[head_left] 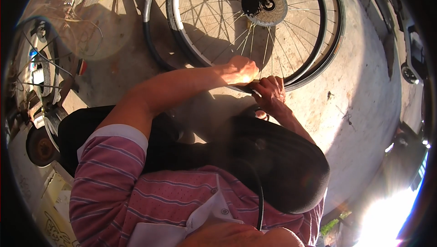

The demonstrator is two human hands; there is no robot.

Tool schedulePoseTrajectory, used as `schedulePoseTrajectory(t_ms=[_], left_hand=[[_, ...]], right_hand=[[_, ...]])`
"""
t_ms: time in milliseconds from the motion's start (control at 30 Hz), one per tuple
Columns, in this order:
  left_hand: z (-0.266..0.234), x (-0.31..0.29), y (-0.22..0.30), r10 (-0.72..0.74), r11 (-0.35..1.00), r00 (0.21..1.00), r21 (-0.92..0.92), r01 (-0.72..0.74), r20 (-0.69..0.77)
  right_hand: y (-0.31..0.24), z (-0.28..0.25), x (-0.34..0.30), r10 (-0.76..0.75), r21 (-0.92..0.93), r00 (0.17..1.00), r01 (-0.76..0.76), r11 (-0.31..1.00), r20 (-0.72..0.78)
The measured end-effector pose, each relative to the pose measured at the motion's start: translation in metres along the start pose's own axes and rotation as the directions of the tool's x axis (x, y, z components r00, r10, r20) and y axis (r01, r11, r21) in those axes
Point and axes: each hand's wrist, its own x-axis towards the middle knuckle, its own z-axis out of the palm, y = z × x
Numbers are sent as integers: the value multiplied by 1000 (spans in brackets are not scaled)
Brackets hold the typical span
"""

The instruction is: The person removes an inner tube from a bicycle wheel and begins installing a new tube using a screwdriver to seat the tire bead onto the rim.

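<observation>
A black rubber tube (260,201) ran up past the pink striped shirt (136,188), close under the camera, toward the hands. Maybe it was kept near so it could be fed along, but where it ended was hidden in shadow.

Past the dark lap, the right hand (271,93) sat on the near edge of the bicycle wheel (255,24). Its fingers were curled together over the rim, with the rim right under the fingertips — it looked like a tight hold, likely to keep the wheel from sliding. Touching it on the side was the left hand (240,70), the arm stretched out long. Its fingers were bent down on the same bit of rim, pressed close, though bright sun made it hard to see just what they pinched.

The wheel lay flat on the concrete floor (364,87), so both hands could push down on it. Its spokes spread away from the fingers to the gear cluster (265,5) in the middle, well apart from them. A loose black tyre (152,42) lay around the far rim — just beyond the hands.
</observation>
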Motion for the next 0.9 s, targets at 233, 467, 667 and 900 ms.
schedulePoseTrajectory(t_ms=[233,467,667,900], left_hand=[[32,-1,-11,120,987,974,133,-95,-192],[32,-1,-19,107,994,982,32,-103,-156],[43,-4,-21,-20,969,994,-246,-6,-104],[37,-5,-22,-8,881,999,-473,-17,-50]], right_hand=[[-13,29,-4,166,-71,986,-163,984,34],[-12,28,-4,123,-140,992,-118,983,27],[-18,32,-9,105,-123,983,-125,985,-152],[-21,27,-8,136,-141,986,-149,979,-99]])
